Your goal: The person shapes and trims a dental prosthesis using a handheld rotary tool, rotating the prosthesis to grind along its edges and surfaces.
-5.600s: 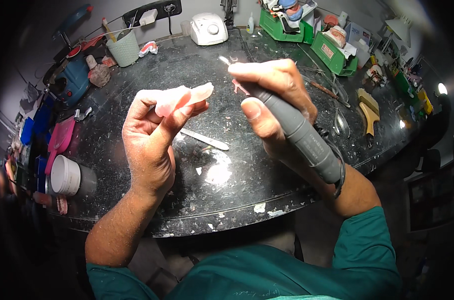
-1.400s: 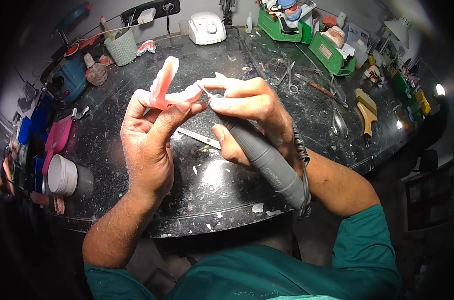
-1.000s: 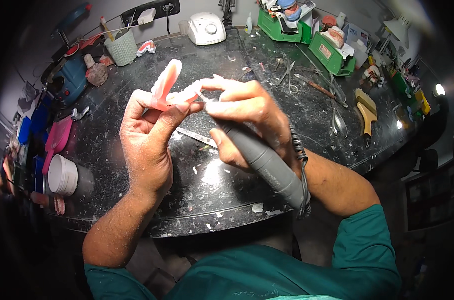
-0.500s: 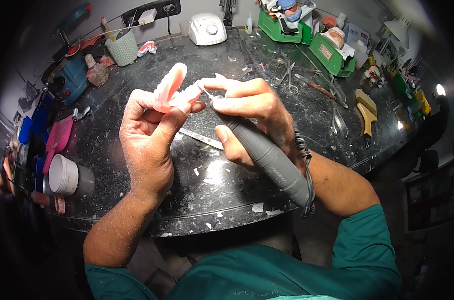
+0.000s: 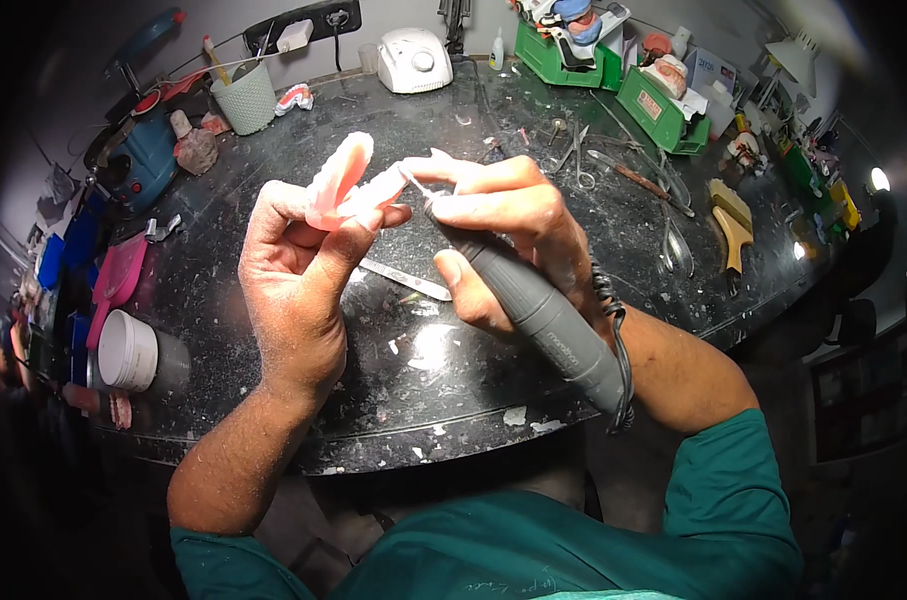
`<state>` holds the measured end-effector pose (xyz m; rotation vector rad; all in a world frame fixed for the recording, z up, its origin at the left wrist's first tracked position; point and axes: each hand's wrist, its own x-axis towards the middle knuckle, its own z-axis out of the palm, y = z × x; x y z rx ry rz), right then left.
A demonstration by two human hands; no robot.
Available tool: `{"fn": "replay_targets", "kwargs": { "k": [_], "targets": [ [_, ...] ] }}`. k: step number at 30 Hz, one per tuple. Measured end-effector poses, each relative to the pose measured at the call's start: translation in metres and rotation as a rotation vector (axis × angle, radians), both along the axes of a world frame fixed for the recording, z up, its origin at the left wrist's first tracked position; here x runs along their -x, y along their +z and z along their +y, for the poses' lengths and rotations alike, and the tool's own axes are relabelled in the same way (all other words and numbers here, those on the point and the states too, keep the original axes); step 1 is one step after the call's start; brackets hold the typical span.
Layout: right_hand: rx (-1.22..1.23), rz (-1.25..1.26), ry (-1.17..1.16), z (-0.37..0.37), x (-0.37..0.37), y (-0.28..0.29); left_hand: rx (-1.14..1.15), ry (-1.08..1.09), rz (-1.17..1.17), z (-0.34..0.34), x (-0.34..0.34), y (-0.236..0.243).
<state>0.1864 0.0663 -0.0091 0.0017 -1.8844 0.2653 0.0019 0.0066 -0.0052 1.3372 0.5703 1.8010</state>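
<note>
My left hand (image 5: 299, 270) has the pink denture piece (image 5: 344, 180) pinched, thumb in front and fingers curled behind, so I take that piece as my landmark. It is held up above the dark, speckled surface (image 5: 484, 385), one arm of its curve rising and the other reaching toward my right hand (image 5: 534, 220). Those right fingers are wrapped firmly around a thick gray rotary handpiece (image 5: 549, 320), which slants down and away to the right of the denture piece. Its thin metal bur (image 5: 417, 187) points at the denture piece's right end; from this far off I cannot tell whether the two touch. Below and just right of the denture piece lies a slim metal blade (image 5: 409, 280). Beyond it, I see the white box with a dial (image 5: 416, 62), and a toothed model (image 5: 295, 97) beside a pale textured cup (image 5: 244, 100), toward the left. Well to its right are scissors (image 5: 579, 160), a wooden-handled brush (image 5: 739, 238) and a green bin (image 5: 664, 120). A white tub (image 5: 129, 350) sits below it, off to the left.
</note>
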Motion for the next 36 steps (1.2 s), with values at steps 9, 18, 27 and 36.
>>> {"fn": "replay_targets", "kwargs": {
  "k": [9,18,27,36],
  "targets": [
    [0.004,0.007,0.028,0.0023,0.0005,0.0000,-0.004,-0.018,-0.019,0.0004,-0.0013,0.0005],
    [0.004,-0.005,-0.010,0.0019,-0.0008,0.0004,0.010,-0.022,0.061,-0.0014,0.0030,0.0016],
    [0.011,0.017,0.013,0.0014,0.0020,-0.0002,0.015,0.009,0.073,-0.0029,0.0013,0.0029],
    [0.039,0.038,0.004,-0.0024,0.0030,0.0010,-0.018,0.004,0.030,0.0004,0.0010,0.0002]
  ]
}}
